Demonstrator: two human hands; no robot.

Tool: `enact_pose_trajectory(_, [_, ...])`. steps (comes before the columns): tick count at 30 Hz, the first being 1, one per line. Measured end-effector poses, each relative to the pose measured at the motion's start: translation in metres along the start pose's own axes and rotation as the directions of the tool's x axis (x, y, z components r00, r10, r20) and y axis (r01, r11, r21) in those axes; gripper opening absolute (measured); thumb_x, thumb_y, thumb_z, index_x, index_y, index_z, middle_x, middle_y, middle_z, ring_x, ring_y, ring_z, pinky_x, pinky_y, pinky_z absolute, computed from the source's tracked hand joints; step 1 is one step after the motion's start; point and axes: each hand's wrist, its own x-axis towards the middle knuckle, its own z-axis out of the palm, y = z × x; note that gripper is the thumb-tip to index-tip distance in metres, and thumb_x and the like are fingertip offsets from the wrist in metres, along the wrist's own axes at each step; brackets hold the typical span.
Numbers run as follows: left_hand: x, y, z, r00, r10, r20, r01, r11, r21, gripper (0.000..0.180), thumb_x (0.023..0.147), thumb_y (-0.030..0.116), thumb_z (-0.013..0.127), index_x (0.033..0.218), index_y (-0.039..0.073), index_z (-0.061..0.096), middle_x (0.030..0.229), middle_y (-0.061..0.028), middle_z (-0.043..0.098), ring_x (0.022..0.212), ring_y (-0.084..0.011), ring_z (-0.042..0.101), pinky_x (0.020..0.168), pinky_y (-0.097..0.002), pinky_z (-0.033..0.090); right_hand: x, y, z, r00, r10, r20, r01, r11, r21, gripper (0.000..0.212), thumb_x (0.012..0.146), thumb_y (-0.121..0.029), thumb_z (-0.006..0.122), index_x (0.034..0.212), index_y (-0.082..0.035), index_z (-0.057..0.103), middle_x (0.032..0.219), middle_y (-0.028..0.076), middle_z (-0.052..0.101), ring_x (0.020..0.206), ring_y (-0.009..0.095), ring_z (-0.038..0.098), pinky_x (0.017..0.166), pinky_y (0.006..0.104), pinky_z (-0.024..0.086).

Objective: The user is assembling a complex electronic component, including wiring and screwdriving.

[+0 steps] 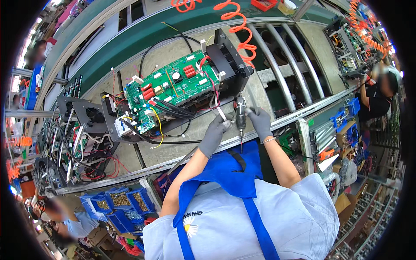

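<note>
A pale blue-grey shirt (pixel 277 216) and a bright blue fabric apron (pixel 223 177) lie nearest the camera, on the person's side of a green rectangular circuit board (pixel 171 89) crowded with red, black and white parts. That board sits on the grey bench within a black metal chassis (pixel 229 60), whose tall panel rises at the board's right end. The left hand (pixel 215 133), in a grey glove, is just off the board's lower right, fingers bent together at the lower end of a narrow white strip (pixel 221 113); whether it grips the strip, I cannot tell. Farther right of the board is the grey-gloved right hand (pixel 261 122), its fingers partly extended beside a dark, slim power screwdriver (pixel 241 115). Between the two hands, the driver points its bit toward the apron; whether the right fingers grasp it is unclear. Below and left of the board, blue plastic bins (pixel 149 201) contain heaps of brass-coloured screws (pixel 120 199). Well to the board's right, more small blue bins (pixel 339 120) have contents too small to make out. Beyond the board, toward the upper right, are a red tray (pixel 264 5) and a round whitish tub (pixel 287 7).
</note>
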Motion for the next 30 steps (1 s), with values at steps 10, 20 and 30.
enact_pose_trajectory(10, [-0.002, 0.004, 0.023, 0.996, 0.074, -0.042, -0.055, 0.938, 0.341, 0.039, 0.102, 0.035, 0.050, 0.122, 0.003, 0.060, 0.095, -0.0030, 0.068, 0.083, -0.0094, 0.060, 0.072, -0.0242, 0.047, 0.029, 0.015, 0.036, 0.980, 0.135, 0.149, -0.091, 0.958, -0.273, 0.056, 0.064, -0.039, 0.076, 0.105, -0.003, 0.063, 0.095, 0.021, 0.067, 0.090, 0.038, 0.066, 0.080, 0.0452, 0.052])
enact_pose_trajectory(20, [-0.112, 0.168, 0.035, 0.993, -0.013, -0.118, 0.043, 0.966, 0.256, 0.049, 0.091, 0.028, 0.056, 0.126, -0.006, 0.055, 0.057, 0.0046, 0.044, 0.045, -0.0026, 0.036, 0.042, -0.0204, 0.021, 0.048, 0.023, 0.012, 0.995, 0.019, 0.100, 0.020, 0.925, -0.380, 0.061, 0.071, -0.044, 0.074, 0.119, -0.011, 0.058, 0.112, 0.019, 0.061, 0.094, 0.041, 0.065, 0.082, 0.0468, 0.052])
enact_pose_trajectory(30, [-0.202, 0.202, 0.021, 0.996, 0.050, 0.074, -0.085, 0.282, 0.956, 0.035, 0.086, 0.022, 0.064, 0.119, 0.009, 0.058, 0.085, -0.0142, 0.063, 0.072, -0.0333, 0.062, 0.070, -0.0438, 0.050, -0.042, -0.102, -0.019, 0.787, -0.617, -0.030, 0.609, 0.783, -0.123, 0.053, 0.080, -0.013, 0.067, 0.129, -0.001, 0.052, 0.125, 0.020, 0.053, 0.116, 0.036, 0.053, 0.098, 0.0420, 0.044])
